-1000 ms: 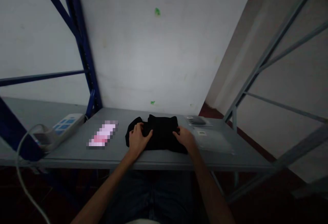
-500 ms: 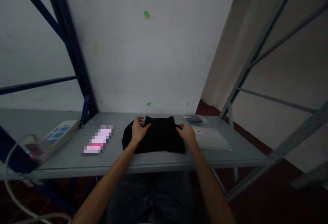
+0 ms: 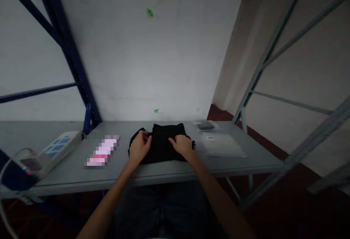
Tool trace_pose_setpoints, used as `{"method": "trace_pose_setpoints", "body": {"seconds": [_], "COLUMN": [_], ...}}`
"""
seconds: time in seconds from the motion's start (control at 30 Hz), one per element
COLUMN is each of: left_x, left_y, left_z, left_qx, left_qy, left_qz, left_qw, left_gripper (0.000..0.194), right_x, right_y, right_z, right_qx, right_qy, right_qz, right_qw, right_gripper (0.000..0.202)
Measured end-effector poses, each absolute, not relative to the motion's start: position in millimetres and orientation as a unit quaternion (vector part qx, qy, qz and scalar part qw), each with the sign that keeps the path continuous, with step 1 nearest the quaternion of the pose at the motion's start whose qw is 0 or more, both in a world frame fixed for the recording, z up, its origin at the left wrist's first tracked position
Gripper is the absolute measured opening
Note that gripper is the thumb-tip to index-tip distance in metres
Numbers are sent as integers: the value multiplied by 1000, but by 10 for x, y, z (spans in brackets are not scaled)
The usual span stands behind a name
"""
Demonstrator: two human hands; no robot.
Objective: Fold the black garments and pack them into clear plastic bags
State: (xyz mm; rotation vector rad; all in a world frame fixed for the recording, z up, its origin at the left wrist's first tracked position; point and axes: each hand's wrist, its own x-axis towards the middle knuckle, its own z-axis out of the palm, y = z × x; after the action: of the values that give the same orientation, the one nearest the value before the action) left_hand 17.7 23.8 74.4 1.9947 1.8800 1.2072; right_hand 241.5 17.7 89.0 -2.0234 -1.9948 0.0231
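Note:
A folded black garment [image 3: 164, 148] lies on the grey shelf, close to its front edge. On the garment's left part rests my left hand [image 3: 139, 146], fingers bent over the cloth and the thumb pointing inward. My right hand [image 3: 182, 145] lies over the right part, its fingers curled on the fabric and the thumb toward the middle. Dark cloth hides how much each hand pinches. A narrower raised section of the garment shows at the back between the hands.
To the right lie a clear plastic bag [image 3: 224, 145] with a label and a smaller bag holding something dark [image 3: 205, 125]. A blurred-out phone-like object [image 3: 102, 151] and a white power strip [image 3: 58, 148] are on the left. Blue uprights [image 3: 73, 60] and grey braces [image 3: 253, 82] flank the shelf [image 3: 259, 159].
My right hand has moved inward from the garment's right edge to over the cloth, and that edge now sits farther in. My left hand has shifted slightly left and down.

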Motion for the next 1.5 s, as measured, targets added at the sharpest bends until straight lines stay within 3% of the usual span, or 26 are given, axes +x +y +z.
{"method": "trace_pose_setpoints", "body": {"seconds": [0.13, 0.23, 0.37, 0.5, 0.67, 0.8, 0.97, 1.13, 1.27, 1.5], "left_x": [-149, -328, -444, -477, -485, -510, -560, -676, -734, -438], "left_y": [299, 320, 301, 259, 238, 300, 449, 498, 412, 253], "left_z": [685, 708, 789, 820, 836, 796, 731, 717, 704, 840], "left_qx": [651, 625, 579, 566, 616, 656, 701, 694, 735, 788], "left_qy": [628, 634, 649, 664, 698, 690, 650, 632, 590, 540], "left_qz": [408, 428, 448, 448, 359, 303, 290, 340, 332, 297], "left_qw": [122, 156, 205, 196, 55, 28, 48, 61, 41, -10], "left_gripper": [25, 31, 43, 52, 53, 55, 37, 32, 26, 58], "right_x": [2240, 2041, 1648, 1673, 2588, 3232, 3359, 3365, 3454, 3433], "right_y": [340, 447, 504, 443, 271, 250, 465, 637, 509, 409], "right_z": [972, 1121, 1408, 1560, 1204, 770, 702, 947, 822, 450], "right_qx": [-711, -689, -543, -500, -663, -732, -732, -733, -720, -650], "right_qy": [-686, -690, -776, -797, -714, -663, -649, -637, -647, -680], "right_qz": [66, 106, 169, 131, -20, -1, 65, 43, 24, 21], "right_qw": [138, 193, 274, 311, 221, 159, 196, 236, 252, 339], "right_gripper": [34, 30, 33, 36, 40, 41, 22, 21, 20, 31]}}
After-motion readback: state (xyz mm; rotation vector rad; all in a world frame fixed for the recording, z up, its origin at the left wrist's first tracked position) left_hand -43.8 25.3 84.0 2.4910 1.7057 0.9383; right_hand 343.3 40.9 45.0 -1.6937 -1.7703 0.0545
